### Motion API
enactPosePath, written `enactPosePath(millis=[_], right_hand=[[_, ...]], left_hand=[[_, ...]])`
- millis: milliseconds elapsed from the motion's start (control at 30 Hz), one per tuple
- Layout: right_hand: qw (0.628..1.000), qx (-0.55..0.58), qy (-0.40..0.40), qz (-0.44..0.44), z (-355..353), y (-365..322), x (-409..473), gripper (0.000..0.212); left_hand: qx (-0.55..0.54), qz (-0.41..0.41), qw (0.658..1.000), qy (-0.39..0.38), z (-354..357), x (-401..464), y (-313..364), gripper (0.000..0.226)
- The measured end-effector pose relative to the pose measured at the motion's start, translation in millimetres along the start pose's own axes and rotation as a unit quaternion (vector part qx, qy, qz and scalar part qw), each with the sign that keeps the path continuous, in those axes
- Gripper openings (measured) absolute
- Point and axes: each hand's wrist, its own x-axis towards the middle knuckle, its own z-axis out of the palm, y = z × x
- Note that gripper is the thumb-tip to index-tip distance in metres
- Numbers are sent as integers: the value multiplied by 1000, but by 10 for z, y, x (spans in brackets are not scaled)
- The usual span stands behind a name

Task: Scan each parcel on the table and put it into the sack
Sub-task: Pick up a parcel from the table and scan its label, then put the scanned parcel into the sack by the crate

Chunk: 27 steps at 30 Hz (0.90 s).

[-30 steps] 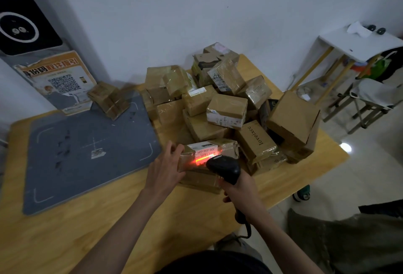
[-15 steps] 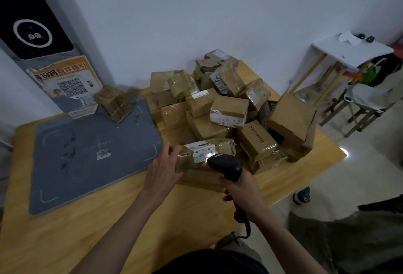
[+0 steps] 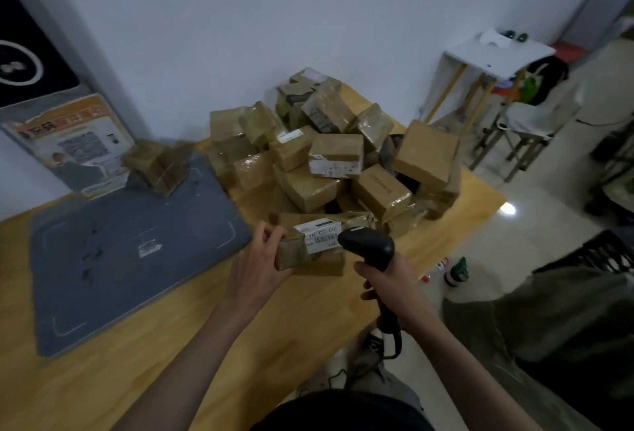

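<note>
On my feed the left hand [image 3: 255,267] grasps a tape-wrapped brown parcel [image 3: 310,245] by its left end, fingers curled over the top edge, thumb underneath. The parcel's white label [image 3: 317,234] faces up toward the camera. Whether the parcel rests on the wooden table [image 3: 144,362] or is lifted just clear of it, I cannot tell. The right hand [image 3: 394,293] is clenched round the handle of a black handheld scanner [image 3: 368,247], whose head sits just beside the label, at the parcel's right end. Behind them a heap of cardboard parcels [image 3: 336,159] crowds the table's far side. A grey mat [image 3: 113,242] lies to the left, one lone box [image 3: 157,165] on its far corner. The dark green sack [image 3: 549,321] slumps on the floor at right, near my view's edge.
</note>
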Motion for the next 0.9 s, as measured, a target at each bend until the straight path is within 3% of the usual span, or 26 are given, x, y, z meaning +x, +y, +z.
enactPosePath(millis=[300,400,500,600,733,900], right_hand=[[967,68,245,-3,-991,333,-240,20],[953,104,283,22,-1348,516,-324,13],[943,158,286,66,-1627,731,-406,19],[933,161,305,99,-1851,996,-485,29],[905,192,357,128,-2209,1327,-615,19],[883,189,391,178,-2729,1819,-711,13]], left_hand=[[-38,125,990,-51,286,121,666,52],[-64,154,983,-72,428,161,952,51],[-99,171,975,-101,624,235,1293,52],[-147,156,966,-141,851,301,1680,55],[-223,98,942,-229,1142,382,2213,69],[-246,35,932,-265,1592,473,2953,82]])
